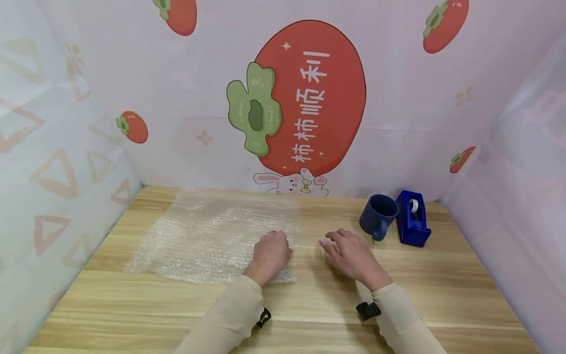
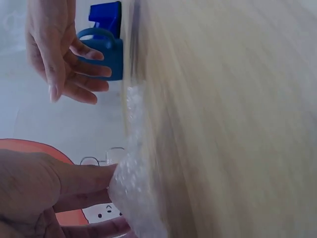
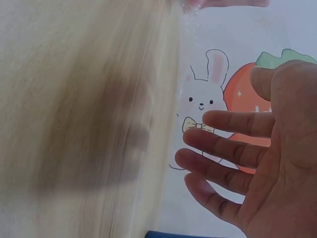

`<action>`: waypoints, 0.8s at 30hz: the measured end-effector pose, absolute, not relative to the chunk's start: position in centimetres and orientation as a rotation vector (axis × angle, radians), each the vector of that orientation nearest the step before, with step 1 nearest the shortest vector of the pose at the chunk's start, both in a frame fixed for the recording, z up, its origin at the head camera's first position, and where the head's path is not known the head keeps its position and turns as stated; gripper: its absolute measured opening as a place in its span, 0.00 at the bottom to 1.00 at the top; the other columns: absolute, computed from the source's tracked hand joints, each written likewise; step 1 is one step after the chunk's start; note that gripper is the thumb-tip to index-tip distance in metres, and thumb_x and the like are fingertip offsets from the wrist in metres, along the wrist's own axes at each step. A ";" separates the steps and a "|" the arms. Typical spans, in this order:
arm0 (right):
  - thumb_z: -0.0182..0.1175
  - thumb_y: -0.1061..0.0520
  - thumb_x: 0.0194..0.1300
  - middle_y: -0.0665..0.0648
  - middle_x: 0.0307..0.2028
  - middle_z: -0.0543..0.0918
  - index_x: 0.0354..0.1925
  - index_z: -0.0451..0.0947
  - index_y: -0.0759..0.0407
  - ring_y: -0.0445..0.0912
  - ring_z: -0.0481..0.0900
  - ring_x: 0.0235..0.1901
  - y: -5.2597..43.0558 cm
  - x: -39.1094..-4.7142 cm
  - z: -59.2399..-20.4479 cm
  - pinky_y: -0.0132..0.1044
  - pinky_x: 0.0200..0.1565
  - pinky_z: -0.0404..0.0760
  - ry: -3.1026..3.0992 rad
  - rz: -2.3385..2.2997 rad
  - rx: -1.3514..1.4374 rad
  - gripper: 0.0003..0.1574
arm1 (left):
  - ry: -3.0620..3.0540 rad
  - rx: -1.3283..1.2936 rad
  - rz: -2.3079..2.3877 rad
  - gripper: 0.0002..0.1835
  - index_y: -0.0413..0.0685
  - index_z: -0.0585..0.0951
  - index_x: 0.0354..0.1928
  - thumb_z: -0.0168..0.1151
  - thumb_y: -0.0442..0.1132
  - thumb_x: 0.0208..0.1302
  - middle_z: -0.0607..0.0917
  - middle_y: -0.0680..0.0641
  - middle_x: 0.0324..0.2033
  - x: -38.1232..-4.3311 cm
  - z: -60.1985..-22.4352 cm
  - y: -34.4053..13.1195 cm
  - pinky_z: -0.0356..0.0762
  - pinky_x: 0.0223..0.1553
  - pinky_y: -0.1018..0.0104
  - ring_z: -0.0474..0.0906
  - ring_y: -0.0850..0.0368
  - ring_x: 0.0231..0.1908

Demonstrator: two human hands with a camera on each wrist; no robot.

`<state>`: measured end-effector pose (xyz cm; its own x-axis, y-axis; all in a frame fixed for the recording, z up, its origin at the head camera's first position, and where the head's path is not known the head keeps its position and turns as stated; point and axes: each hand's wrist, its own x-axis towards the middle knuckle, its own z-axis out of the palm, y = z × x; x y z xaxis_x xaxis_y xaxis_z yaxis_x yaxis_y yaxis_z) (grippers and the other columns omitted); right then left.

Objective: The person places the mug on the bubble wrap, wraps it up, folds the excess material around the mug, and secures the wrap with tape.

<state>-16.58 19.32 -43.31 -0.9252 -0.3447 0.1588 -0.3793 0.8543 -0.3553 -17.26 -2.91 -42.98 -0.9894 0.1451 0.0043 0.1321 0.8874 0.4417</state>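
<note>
A sheet of clear bubble wrap (image 1: 208,236) lies flat on the left half of the wooden table. My left hand (image 1: 270,253) is at its right edge. Up close in the left wrist view, the thumb and fingers (image 2: 81,179) pinch a raised bit of the bubble wrap (image 2: 136,191). To the right, my right hand (image 1: 353,253) hovers over bare wood with nothing in it. Its fingers (image 3: 230,148) are spread and relaxed in the right wrist view. Nearest to that hand stands a dark blue mug (image 1: 378,215), upright, handle toward me.
Right beside the mug sits a blue tape dispenser (image 1: 413,219) with a roll of tape in it. A printed cloth wall (image 1: 199,162) rises at the table's back edge, and further cloth walls close off both sides. Bare wooden table (image 1: 309,314) shows in front.
</note>
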 end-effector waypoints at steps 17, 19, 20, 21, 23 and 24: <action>0.52 0.41 0.78 0.53 0.40 0.83 0.47 0.85 0.58 0.47 0.80 0.39 20.9 -15.8 -43.7 0.47 0.43 0.81 -2.968 0.690 0.469 0.25 | 2.859 0.358 0.981 0.17 0.38 0.88 0.43 0.73 0.46 0.62 0.88 0.41 0.45 -16.8 -43.2 0.4 0.83 0.44 0.49 0.85 0.41 0.45; 0.54 0.43 0.77 0.51 0.37 0.82 0.44 0.85 0.58 0.45 0.79 0.36 20.9 -15.8 -43.7 0.44 0.40 0.79 -2.962 0.714 0.461 0.23 | 2.862 0.363 0.978 0.19 0.37 0.88 0.43 0.73 0.47 0.61 0.87 0.40 0.45 -16.7 -43.2 0.5 0.83 0.44 0.49 0.85 0.41 0.45; 0.56 0.43 0.77 0.50 0.35 0.81 0.43 0.85 0.58 0.44 0.78 0.35 20.9 -15.8 -43.8 0.43 0.38 0.78 -2.959 0.727 0.453 0.21 | 2.863 0.364 0.975 0.19 0.37 0.87 0.44 0.74 0.47 0.61 0.87 0.40 0.45 -16.7 -43.3 0.5 0.83 0.44 0.49 0.84 0.41 0.45; 0.57 0.44 0.76 0.50 0.34 0.80 0.42 0.85 0.58 0.43 0.77 0.33 20.9 -15.9 -43.8 0.42 0.37 0.78 -2.956 0.740 0.446 0.20 | 2.863 0.366 0.973 0.20 0.37 0.87 0.44 0.74 0.47 0.61 0.87 0.40 0.45 -16.7 -43.3 0.5 0.83 0.44 0.49 0.84 0.42 0.44; 0.59 0.45 0.75 0.49 0.32 0.79 0.41 0.85 0.57 0.42 0.76 0.32 20.9 -16.0 -43.9 0.40 0.36 0.77 -2.959 0.750 0.427 0.17 | 2.868 0.374 0.973 0.20 0.37 0.87 0.45 0.73 0.47 0.61 0.87 0.40 0.46 -16.7 -43.3 0.4 0.83 0.45 0.49 0.84 0.41 0.45; 0.60 0.46 0.74 0.48 0.31 0.79 0.41 0.85 0.57 0.42 0.75 0.32 20.8 -16.1 -44.0 0.40 0.36 0.76 -2.964 0.757 0.415 0.17 | 2.872 0.374 0.972 0.19 0.37 0.87 0.46 0.73 0.47 0.62 0.87 0.40 0.46 -16.7 -43.3 0.4 0.83 0.45 0.49 0.84 0.41 0.46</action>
